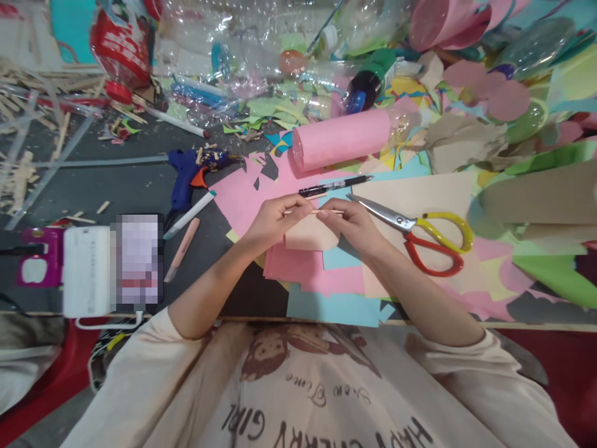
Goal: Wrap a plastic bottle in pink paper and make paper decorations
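Left hand [278, 218]: pinching a thin strip [314, 211].
Right hand [351, 223]: pinching it close by, probably to steady it.
Strip: between the hands, by the far edge of the cream paper [311, 238].
Pen [336, 185]: just beyond, seemingly within easy reach.
Scissors [405, 223]: handles rightward, perhaps for the right hand.
Glue gun [181, 180]: on its side, at left.
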### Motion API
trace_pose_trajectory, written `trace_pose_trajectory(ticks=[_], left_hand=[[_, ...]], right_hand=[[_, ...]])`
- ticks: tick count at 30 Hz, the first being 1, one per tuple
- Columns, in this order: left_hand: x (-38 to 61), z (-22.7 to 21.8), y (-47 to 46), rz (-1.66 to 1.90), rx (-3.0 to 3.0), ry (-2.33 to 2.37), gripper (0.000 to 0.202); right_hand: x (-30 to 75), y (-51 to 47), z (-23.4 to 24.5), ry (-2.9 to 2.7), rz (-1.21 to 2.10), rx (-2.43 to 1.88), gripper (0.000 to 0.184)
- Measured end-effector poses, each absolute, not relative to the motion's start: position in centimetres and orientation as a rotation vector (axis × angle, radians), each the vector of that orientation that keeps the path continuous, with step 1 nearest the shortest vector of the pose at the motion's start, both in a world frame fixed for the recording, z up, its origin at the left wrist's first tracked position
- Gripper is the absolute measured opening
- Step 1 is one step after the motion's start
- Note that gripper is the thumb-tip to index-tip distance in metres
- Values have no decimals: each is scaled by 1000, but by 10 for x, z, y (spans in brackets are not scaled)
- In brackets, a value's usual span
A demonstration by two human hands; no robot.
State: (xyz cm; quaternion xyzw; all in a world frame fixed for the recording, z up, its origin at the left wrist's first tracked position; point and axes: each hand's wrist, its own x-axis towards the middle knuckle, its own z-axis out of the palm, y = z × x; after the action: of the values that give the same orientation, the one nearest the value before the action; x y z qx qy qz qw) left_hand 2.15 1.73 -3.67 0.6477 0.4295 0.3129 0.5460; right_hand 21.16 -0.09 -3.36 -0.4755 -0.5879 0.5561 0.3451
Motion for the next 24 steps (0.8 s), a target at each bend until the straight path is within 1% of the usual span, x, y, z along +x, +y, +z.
trace_pose_trajectory(ticks=[9,11,15,18,20,24], left_hand=[[22,-31,16,784,1494,1021,23],[22,-30,15,788,1503,1039,24],[22,-30,13,789,1557,1045,28],[23,-30,13,791,1560,1044,24],[23,-29,14,771,1548,1037,22],[24,-29,15,698,1551,1020,25]], right_hand=[[210,-2,-30,-1495,1462,-1221,41],[210,-2,-29,-1492,1457,-1237,42],[210,-2,-29,-1487,1481,-1241,51],[211,-2,-31,-1498,1481,-1230,53],[212,-2,-32,-1501,1460,-1237,50],[213,-2,-35,-1526,1427,-1265,40]])
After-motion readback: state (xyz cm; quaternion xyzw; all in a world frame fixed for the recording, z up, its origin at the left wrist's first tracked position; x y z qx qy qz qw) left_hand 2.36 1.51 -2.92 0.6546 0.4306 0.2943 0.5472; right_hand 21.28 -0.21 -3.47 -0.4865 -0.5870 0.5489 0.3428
